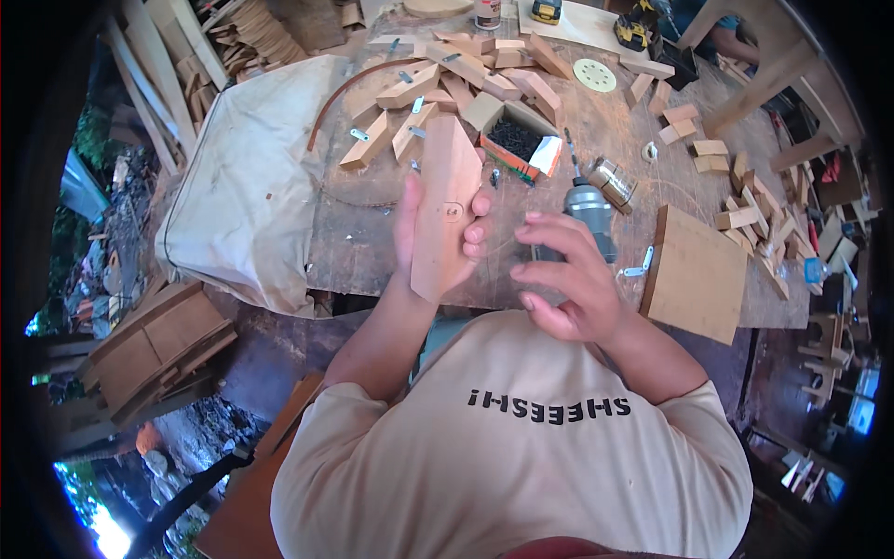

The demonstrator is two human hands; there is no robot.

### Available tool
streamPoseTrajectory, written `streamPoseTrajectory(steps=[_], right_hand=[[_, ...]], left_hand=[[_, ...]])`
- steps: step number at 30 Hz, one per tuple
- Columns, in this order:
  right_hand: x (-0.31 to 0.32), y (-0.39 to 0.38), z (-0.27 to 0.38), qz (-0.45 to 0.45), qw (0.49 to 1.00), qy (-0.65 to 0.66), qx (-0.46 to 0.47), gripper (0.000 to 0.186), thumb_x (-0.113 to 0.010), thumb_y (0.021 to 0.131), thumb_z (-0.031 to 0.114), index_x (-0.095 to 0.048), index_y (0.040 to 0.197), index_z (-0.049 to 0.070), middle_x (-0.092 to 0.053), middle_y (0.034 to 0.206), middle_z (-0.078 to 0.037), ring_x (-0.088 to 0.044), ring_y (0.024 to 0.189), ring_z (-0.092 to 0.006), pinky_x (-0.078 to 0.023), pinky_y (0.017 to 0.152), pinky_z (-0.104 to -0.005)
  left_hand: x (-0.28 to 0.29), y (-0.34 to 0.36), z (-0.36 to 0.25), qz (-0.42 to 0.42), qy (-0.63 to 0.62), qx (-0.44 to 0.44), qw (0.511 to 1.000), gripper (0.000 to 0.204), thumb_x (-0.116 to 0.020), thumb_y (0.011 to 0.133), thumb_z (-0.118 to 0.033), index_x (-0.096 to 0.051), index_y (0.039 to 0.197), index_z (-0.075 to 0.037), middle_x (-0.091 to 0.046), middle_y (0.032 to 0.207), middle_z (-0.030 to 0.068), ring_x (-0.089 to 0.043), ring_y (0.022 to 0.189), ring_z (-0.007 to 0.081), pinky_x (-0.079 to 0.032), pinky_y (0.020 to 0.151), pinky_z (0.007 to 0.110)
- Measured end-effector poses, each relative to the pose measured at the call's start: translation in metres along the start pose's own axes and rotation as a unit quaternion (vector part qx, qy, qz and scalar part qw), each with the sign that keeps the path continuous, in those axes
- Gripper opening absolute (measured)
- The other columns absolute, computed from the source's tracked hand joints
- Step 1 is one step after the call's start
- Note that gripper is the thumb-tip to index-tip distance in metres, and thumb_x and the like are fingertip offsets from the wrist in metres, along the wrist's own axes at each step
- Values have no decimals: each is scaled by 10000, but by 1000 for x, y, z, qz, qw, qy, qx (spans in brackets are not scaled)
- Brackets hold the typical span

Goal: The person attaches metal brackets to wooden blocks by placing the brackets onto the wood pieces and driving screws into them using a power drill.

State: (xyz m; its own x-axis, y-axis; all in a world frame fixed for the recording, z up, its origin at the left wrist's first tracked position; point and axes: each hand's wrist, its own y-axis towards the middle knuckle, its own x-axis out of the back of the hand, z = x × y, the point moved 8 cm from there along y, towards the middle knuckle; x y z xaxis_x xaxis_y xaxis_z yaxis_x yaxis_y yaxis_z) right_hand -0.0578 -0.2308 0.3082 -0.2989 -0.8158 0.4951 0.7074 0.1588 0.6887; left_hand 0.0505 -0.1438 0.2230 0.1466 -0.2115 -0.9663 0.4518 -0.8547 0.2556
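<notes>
In my left hand (407,228) stands a wooden block (440,200) with slanted ends, a small pencilled mark on its face. My fingers wrap round its right edge and the thumb side shows at its left. My right hand (575,279) holds nothing, its fingers apart and curved, just in front of a grey power drill (589,210) with a bit fitted. Beyond the block sits an open carton (546,158) of black screws (512,138). Small metal plates (638,270) lie right of my right hand, beside a square wooden board (698,270).
Many angled wooden blocks (456,65), some with metal plates, are heaped on the far workbench (363,256). A pale cloth cover (247,177) drapes the left side. More offcuts (740,216) lie at right, near a wooden chair (773,88). Yellow-black power tools (632,33) stand at the back.
</notes>
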Motion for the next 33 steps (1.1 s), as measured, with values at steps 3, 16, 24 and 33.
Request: streamPoseTrajectory(steps=[3, 16, 24, 33], right_hand=[[-34, 21, 5, 24, 999, -39, -26, 391, -750, 686, 76, -661, 1066, 65, -556, 1258, -172, -529, 1197, -404, -451, 975, -503], [-130, 68, 10, 58, 986, -141, -73, 606, -789, 736, 266, -587, 1287, 118, -449, 1415, -176, -416, 1334, -413, -383, 1058, -522], [-156, 57, -9, 102, 962, -231, -103, 593, -729, 792, 378, -577, 1326, 172, -429, 1449, -146, -391, 1359, -383, -384, 1044, -513], [-180, 4, -53, 135, 958, -166, -191, 673, -769, 765, 287, -522, 1380, 170, -411, 1439, -174, -387, 1351, -398, -381, 1058, -513]], left_hand=[[4, -15, -21, -15, 17, 5, 1000, 754, -433, 962, -613, -270, 1491, -100, -560, 1075, 177, -590, 854, 251, -537, 662, 326], [25, -61, -70, -57, -52, 53, 996, 724, -368, 947, -630, -404, 1413, -78, -609, 1112, 169, -642, 707, 256, -514, 486, 315], [44, -71, -75, -79, -60, 85, 991, 651, -349, 957, -614, -471, 1368, -124, -610, 1166, 153, -639, 662, 252, -524, 472, 314], [104, -91, -76, -172, -34, 94, 980, 581, -352, 983, -567, -494, 1306, -105, -603, 1055, 113, -624, 744, 223, -535, 608, 340]])
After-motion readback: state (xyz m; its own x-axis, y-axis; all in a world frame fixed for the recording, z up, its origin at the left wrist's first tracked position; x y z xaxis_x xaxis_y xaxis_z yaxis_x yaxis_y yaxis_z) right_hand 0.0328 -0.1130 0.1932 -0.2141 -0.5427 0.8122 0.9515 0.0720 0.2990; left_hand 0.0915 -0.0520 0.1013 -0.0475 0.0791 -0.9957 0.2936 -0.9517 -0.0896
